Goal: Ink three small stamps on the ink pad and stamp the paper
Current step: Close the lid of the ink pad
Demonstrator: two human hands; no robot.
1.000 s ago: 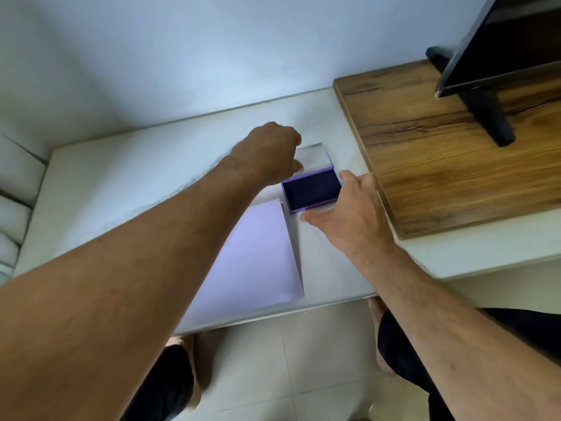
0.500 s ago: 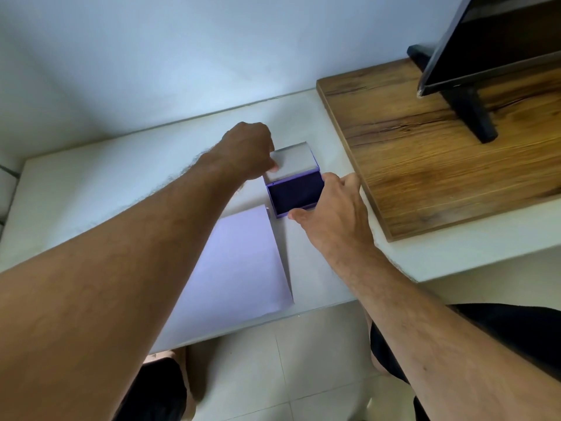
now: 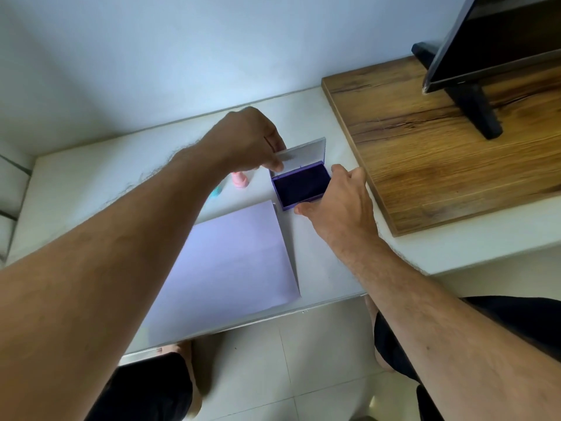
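Note:
A purple ink pad lies open on the white table, its clear lid tipped up at the back. My left hand pinches the lid's left edge. My right hand grips the pad's base at its front right corner. A pink stamp stands just left of the pad, below my left hand. A teal stamp peeks out beside my left forearm. A third stamp is hidden. A sheet of white paper lies in front of the pad, partly under my left forearm.
A raised wooden board lies right of the pad and carries a dark monitor on a black stand. The table's front edge runs just past the paper, with tiled floor and my knees below.
The lid has swung further up and back under my left hand. My left hand lifted slightly, uncovering the pink and teal stamps. My right hand kept hold of the base.

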